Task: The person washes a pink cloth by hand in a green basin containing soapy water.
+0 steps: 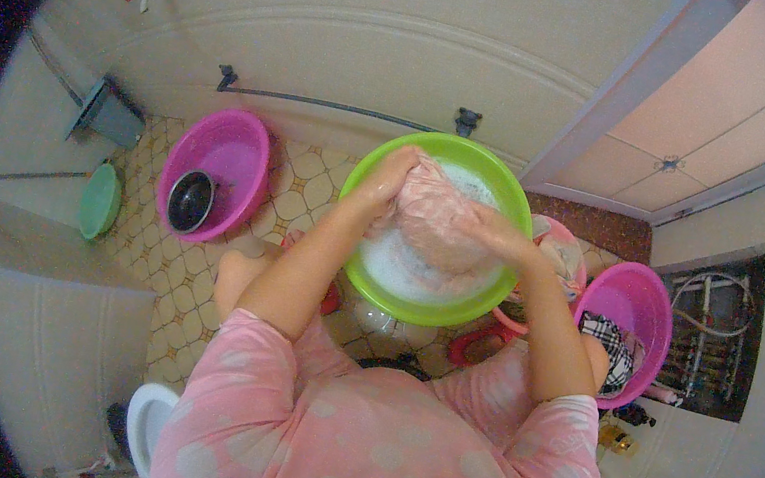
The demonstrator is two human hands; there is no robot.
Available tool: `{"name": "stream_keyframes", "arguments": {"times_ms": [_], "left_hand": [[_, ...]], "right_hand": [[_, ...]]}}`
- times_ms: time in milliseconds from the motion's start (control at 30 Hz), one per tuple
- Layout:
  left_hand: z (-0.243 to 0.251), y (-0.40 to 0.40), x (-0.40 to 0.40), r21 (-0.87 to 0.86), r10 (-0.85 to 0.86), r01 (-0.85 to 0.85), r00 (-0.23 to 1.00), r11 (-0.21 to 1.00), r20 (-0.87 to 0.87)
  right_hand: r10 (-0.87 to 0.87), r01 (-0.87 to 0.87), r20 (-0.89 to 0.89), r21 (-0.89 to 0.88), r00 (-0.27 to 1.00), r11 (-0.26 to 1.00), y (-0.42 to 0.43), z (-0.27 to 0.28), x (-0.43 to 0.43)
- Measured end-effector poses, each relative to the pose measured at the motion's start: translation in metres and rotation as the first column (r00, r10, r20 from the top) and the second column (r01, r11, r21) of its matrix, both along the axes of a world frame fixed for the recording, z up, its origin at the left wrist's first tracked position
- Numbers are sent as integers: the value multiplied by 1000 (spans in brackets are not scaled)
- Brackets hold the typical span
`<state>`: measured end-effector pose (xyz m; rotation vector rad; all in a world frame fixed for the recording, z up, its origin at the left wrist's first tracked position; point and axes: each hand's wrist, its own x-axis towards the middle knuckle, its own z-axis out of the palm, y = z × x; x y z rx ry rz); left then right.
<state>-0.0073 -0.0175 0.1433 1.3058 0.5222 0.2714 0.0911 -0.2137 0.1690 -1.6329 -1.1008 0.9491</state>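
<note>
A wet pink cloth [433, 206] is stretched between my two hands above a lime-green plastic basin [427, 315]. My left hand [393, 179] grips the cloth at its upper left, near the basin's left side. On the right, my right hand [498, 233] holds the other end close to the basin's rim. The lower part of the cloth hangs into soapy water [393, 272] with white foam on it. Parts of the fingers of both hands are hidden by the cloth.
On the tiled floor at left stands a magenta basin [239, 150] with a dark round bowl [191, 201] in it. At right are a pink tub of laundry [557, 242] and another magenta basin [658, 301] holding checked cloth [609, 346]. A green basin [100, 202] is far left.
</note>
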Motion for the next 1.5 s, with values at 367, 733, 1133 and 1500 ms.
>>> {"name": "stream_keyframes", "arguments": {"times_ms": [367,733,1133,1500], "left_hand": [[2,-4,-13,783,69,-14,997,622,-37],[-45,2,-22,675,-238,707,707,211,-666],[-32,-14,-23,869,-180,490,864,76,-471],[1,-7,-12,523,-64,108,993,845,-102]], "right_hand": [[-493,493,70,17,867,870,5,-13,13],[67,30,590,-154,804,988,16,-61,-38],[-430,440,-117,80,895,894,15,-44,18],[-623,583,325,223,711,782,17,-24,10]]}}
